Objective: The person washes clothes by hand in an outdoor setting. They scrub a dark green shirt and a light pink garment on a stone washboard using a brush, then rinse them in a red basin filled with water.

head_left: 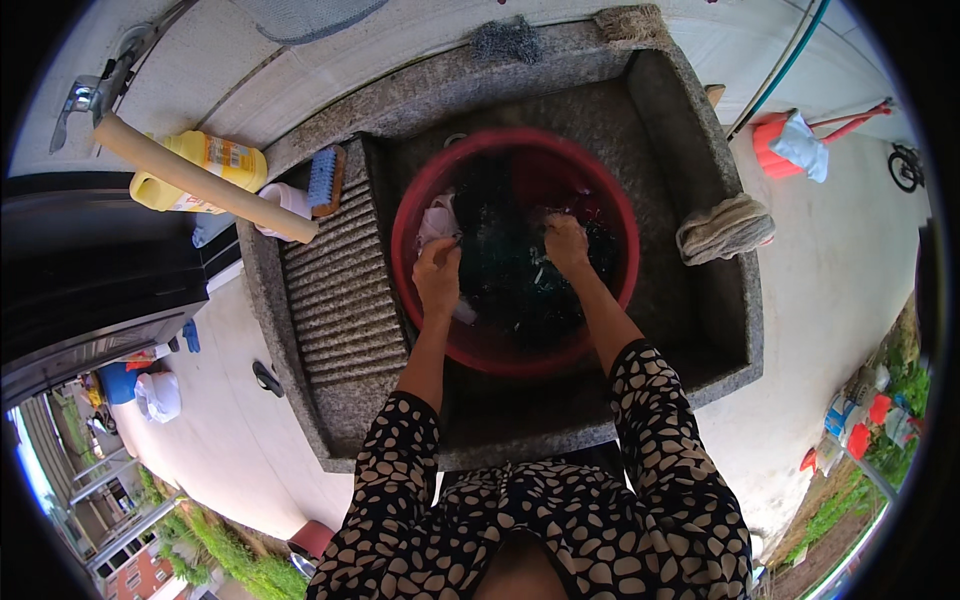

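A red plastic basin (628, 245) stands in a grey stone laundry sink (720, 345). It holds dark liquid, perhaps with dark fabric in it. At the basin's left side my left hand (437, 275) is closed on a pale pink cloth (438, 215), which shows above the fingers. My right hand (567, 243) reaches into the basin right of its middle, fingers curled and slightly smeared by motion. What it grips, if anything, is lost in the dark liquid. Small splashes and light flecks show around it.
A ribbed washboard (340, 290) forms the sink's left part, with a blue-bristled brush (325, 180) and white tub (287, 207) at its top. A yellow bottle (215, 160) stands behind a tan pipe (200, 175). A grey-beige cloth (725, 228) hangs over the right rim.
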Demonstrator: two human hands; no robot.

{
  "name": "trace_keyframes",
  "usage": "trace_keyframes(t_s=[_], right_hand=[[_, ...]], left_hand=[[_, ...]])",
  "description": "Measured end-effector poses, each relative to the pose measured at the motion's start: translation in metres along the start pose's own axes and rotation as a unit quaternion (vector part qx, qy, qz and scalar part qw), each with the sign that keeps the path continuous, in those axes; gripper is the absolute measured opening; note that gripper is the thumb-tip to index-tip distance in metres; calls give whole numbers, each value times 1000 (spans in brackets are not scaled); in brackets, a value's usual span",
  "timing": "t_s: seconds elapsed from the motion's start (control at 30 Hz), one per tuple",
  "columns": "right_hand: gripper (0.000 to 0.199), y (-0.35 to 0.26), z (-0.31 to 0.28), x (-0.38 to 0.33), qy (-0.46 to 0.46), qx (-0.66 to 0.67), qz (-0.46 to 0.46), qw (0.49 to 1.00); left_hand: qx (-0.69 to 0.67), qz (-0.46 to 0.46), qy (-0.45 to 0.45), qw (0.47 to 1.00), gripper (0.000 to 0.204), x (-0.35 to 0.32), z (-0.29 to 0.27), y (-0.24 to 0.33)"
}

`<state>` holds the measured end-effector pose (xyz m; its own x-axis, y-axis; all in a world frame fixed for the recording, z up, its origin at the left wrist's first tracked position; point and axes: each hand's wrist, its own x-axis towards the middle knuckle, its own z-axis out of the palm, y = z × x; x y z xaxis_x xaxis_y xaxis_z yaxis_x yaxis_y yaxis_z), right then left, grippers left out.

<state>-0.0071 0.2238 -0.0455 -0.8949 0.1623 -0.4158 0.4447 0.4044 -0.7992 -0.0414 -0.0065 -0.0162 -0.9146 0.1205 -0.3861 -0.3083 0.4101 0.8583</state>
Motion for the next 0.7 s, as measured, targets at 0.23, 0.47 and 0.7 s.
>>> trace_keyframes(t_s=[0.23, 0.47, 0.7], right_hand=[[22, -156, 12, -133, -125, 301, -221, 919], [18, -180, 58, -134, 208, -49, -340, 916], [27, -152, 39, -53, 257, -74, -172, 948]], left_hand=[[-618, -125, -128, 766, 58, -25, 4, 5], [-650, -64, -135, 745, 50, -58, -1, 13], [-615, -151, -188, 751, 33, -61, 13, 57]])
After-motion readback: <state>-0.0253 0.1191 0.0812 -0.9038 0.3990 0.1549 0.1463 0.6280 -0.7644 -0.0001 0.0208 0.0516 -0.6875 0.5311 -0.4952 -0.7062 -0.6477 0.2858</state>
